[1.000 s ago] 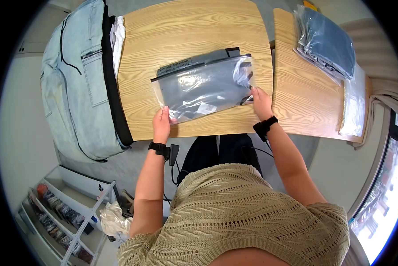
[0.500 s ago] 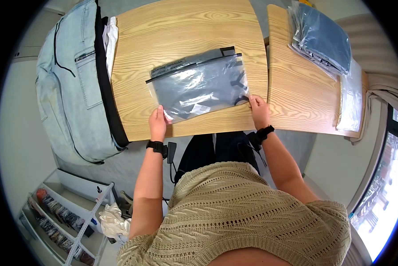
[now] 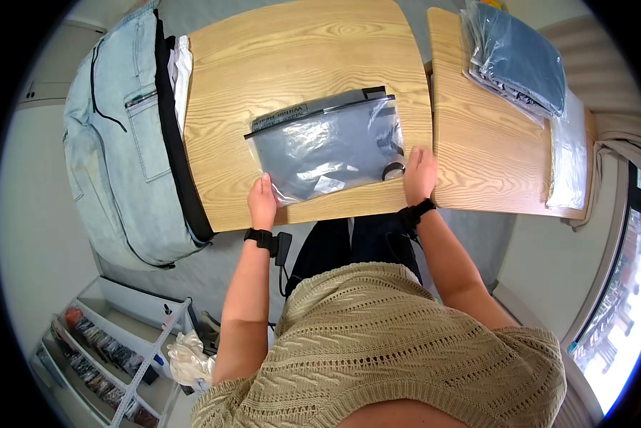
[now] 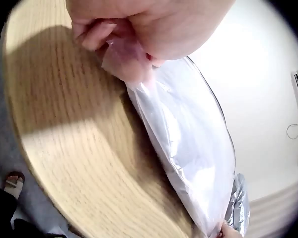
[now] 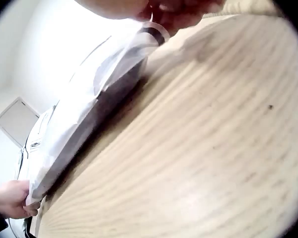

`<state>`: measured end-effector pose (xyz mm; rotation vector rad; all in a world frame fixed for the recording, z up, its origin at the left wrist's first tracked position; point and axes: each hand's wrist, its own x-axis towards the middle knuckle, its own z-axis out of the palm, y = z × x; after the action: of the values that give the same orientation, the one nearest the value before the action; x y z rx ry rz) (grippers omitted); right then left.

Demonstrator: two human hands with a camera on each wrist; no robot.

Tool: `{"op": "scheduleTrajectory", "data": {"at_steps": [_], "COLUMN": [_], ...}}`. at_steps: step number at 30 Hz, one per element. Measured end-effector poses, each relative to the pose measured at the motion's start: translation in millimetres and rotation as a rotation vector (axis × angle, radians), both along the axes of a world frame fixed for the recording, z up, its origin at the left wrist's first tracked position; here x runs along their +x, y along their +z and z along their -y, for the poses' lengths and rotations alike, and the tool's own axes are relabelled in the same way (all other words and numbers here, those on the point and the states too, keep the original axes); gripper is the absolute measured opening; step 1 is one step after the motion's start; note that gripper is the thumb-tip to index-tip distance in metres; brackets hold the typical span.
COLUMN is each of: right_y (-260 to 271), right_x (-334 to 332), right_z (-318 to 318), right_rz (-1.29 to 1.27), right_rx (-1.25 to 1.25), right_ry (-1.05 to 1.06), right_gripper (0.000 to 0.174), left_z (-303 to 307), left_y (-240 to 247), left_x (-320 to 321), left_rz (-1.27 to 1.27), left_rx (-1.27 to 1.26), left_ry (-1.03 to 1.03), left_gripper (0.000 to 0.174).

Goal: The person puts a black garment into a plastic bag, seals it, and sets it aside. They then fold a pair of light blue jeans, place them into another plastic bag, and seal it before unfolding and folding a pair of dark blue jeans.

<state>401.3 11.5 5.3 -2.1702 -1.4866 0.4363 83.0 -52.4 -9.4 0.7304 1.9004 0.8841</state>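
Nearest, the knitted top (image 3: 377,328) sits close against the near side of the view, with both forearms reaching past it and a black strap on each wrist. The left hand (image 3: 262,203) pinches the near left corner of a clear plastic bag (image 3: 334,146), thumb on top; the right hand (image 3: 421,171) has its fingers curled at the near right corner, and seems to pinch the film there. Gripping it at two corners probably keeps the slippery film spread and its near edge straight, since the wrist views show that edge raised off the wood. Inside lies something folded and grey-blue, with a small white label (image 3: 328,185) showing through, and a dark strip runs across the far part. Beyond that strip lies a grey printed band with lettering; whether it belongs to the same bag I cannot tell. All this is at the near part of the wooden table (image 3: 285,50), likely for easy reach. Left of it bulges pale denim (image 3: 113,157), with white cloth (image 3: 182,78) tucked alongside. To the right, on a second wooden top (image 3: 477,157), bagged blue folded goods (image 3: 524,60) are stacked partly over flat clear packaging (image 3: 568,160), perhaps to save space.
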Motion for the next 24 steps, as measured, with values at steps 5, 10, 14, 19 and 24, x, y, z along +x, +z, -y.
{"op": "scheduleTrajectory", "data": {"at_steps": [5,10,14,19,24], "right_y": [32,14,12,16,17], "right_x": [-69,-118,-120,-118,-98], "right_z": [7,-10,-18,-31,-58], "right_rz": [0.060,0.294,0.312,0.329,0.323], "right_rx": [0.325,0.161,0.140,0.101,0.114], "right_ry": [0.752,0.755,0.717,0.723,0.842], "right_gripper": [0.035,0.050,0.053,0.051,0.049], "left_z": [1,3,-10,-59,-89], "left_y": [-10,-3,42,55,30], "left_x": [-4,-15,7,52,49], "left_rz": [0.001,0.107,-0.577,-0.979,-1.066], "left_rx": [0.014,-0.024,0.011,0.382,0.386], "left_ry": [0.013,-0.002,-0.030,-0.763,-0.887], "left_gripper": [0.038,0.037,0.024,0.050,0.062]}}
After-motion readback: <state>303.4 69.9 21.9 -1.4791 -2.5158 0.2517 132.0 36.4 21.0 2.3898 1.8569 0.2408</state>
